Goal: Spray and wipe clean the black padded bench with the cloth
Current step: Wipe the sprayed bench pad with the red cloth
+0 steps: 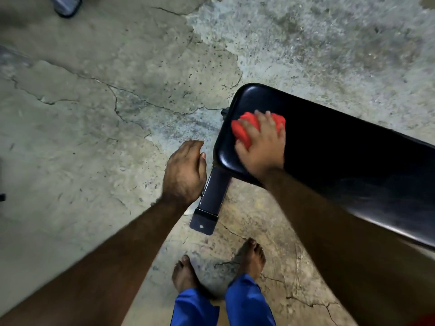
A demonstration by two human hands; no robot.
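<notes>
So the black padded bench [341,147] comes in from the 3 o'clock edge of the view and runs toward the middle, with its rounded end sitting just right of centre. The right hand [263,147] is flat on top of that end, fingers spread and slightly bent over a bunched-up red cloth [247,128], pressing it down onto the padding. The cloth pokes out from under the fingers on the 10 o'clock side and a bit past the fingertips at 12, so it's sitting right near the bench's rounded tip. The left hand [186,170] is off the bench altogether, hovering just beside its end at about 9 o'clock from the pad, palm down, fingers relaxed and together, holding nothing. Below the pad a dark metal leg [211,196] slants down toward 7 o'clock and ends in a flat foot plate on the cracked concrete floor [106,102]. At 6 o'clock you can see two bare feet [251,255] on the floor and blue trouser legs [247,300]. Both forearms come up from the bottom corners. Some dark rounded object [66,5] sits up at 11 o'clock, too blurry to say what it is.
</notes>
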